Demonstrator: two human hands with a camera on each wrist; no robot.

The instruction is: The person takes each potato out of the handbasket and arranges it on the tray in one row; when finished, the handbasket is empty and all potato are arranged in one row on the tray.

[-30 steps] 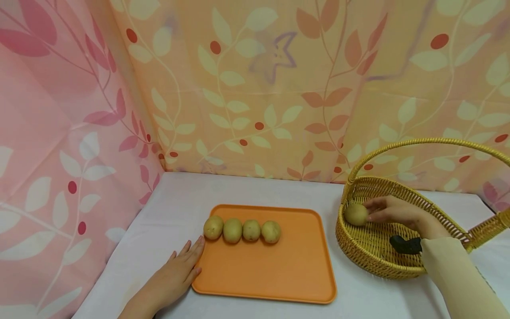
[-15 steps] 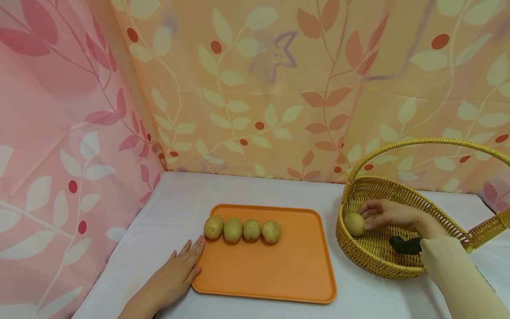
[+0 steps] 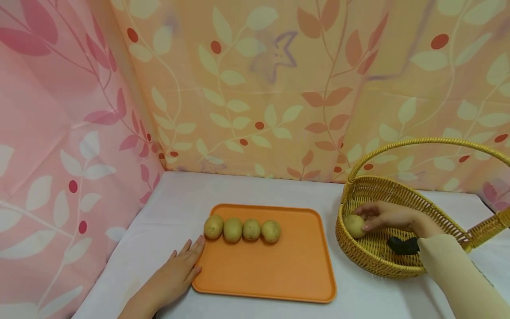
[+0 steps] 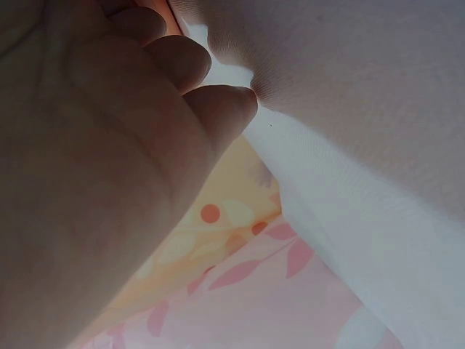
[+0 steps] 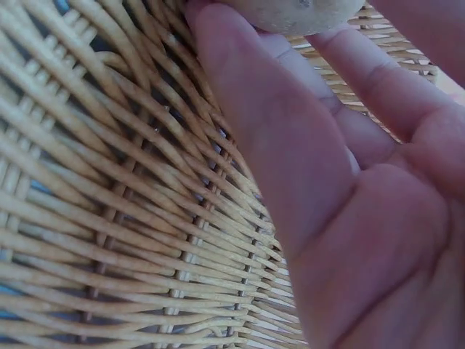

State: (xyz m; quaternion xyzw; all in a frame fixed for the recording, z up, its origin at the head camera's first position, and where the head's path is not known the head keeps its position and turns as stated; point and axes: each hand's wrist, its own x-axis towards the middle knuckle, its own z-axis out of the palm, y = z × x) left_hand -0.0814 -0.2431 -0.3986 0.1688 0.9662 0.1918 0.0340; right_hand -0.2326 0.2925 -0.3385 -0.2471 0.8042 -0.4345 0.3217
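My right hand (image 3: 392, 218) reaches into a wicker basket (image 3: 368, 261) and grips a potato (image 3: 353, 226) at the basket's left side. In the right wrist view, the thumb and fingers curl about the potato (image 5: 298, 14), just over the woven cane. A row of several potatoes (image 3: 233, 230) lies side by side along the upper left of an orange tray (image 3: 263, 270). My left hand (image 3: 173, 274) lies flat against the tray's left edge, fingers straight. In the left wrist view, the left hand (image 4: 94, 145) shows from its palm side, fingertips down on the white cloth.
The basket's tall handle (image 3: 430, 141) arches over the right arm. A black object (image 3: 403, 246) sits beside the right wrist at the sleeve. White cloth (image 3: 187, 190) covers the table. Leaf-patterned curtains (image 3: 239, 110) stand behind it and on the left.
The right hand has shifted slightly left and down in the basket with the potato, its fingers further over the top of it. The left hand and the tray have not moved.
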